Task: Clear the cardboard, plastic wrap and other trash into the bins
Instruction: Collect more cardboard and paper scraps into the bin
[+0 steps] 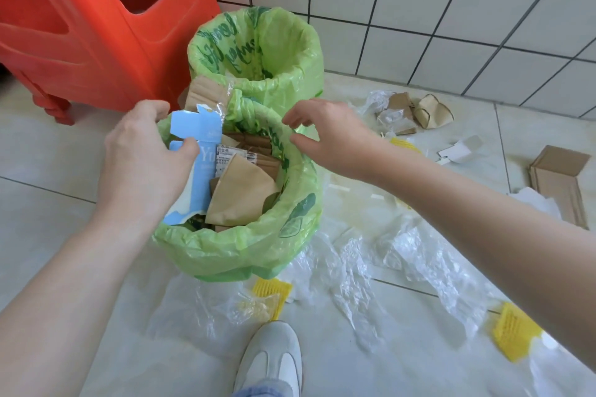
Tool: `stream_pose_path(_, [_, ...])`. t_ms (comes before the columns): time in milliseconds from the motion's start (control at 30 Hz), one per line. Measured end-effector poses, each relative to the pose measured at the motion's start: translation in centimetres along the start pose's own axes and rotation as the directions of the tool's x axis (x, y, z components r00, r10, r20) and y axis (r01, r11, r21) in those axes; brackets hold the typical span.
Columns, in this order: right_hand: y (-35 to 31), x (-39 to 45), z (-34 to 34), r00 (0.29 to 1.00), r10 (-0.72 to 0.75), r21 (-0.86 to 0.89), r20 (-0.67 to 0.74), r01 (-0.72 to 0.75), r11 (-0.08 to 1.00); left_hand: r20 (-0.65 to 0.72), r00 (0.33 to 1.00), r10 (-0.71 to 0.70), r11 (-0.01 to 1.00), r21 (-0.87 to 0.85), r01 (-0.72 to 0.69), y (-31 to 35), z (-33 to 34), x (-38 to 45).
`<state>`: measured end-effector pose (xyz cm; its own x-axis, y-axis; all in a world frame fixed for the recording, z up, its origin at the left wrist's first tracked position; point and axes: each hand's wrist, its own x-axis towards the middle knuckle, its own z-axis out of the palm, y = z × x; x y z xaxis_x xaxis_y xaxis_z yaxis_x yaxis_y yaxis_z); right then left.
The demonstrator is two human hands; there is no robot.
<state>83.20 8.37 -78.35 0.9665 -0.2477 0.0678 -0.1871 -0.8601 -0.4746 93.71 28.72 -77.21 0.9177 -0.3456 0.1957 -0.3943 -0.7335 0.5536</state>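
Two bins lined with green bags stand on the tiled floor. The near bin [290, 222] is packed with brown cardboard pieces [240, 196]. The far bin [290, 42] looks nearly empty. My left hand [142, 158] grips a flattened light-blue carton [196, 129] and holds it at the near bin's left rim, partly inside. My right hand [329, 135] hovers over that bin's right rim with loosely curled fingers, holding nothing.
Clear plastic wrap [419, 264] lies over the floor in front and to the right, with yellow packets [512, 332] on it. Cardboard scraps [429, 111] and a flat brown box [558, 177] sit near the tiled wall. A red plastic stool [106, 26] stands at the left. My shoe [274, 354] is below.
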Motion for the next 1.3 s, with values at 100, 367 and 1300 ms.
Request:
stream_pose_path(100, [1.1, -1.5, -0.5, 0.999, 0.047, 0.036, 0.005, -0.047, 0.998, -0.060, 0.994, 0.092, 0.996, 0.022, -0.091, 2.1, 0.0, -0.9])
stream_pose_path(367, [6.1, -7.1, -1.8, 0.973, 0.229, 0.138, -0.015, -0.225, 0.965, 0.069, 0.987, 0.143, 0.979, -0.159, -0.131, 7.4, 3.7, -4.2])
stream_pose_path(1300, [31.7, -7.8, -3.5, 0.759, 0.643, -0.142, 0.107, -0.628, 0.765, 0.777, 0.622, 0.096, 0.992, -0.124, 0.003, 21.1, 28.6, -0.6])
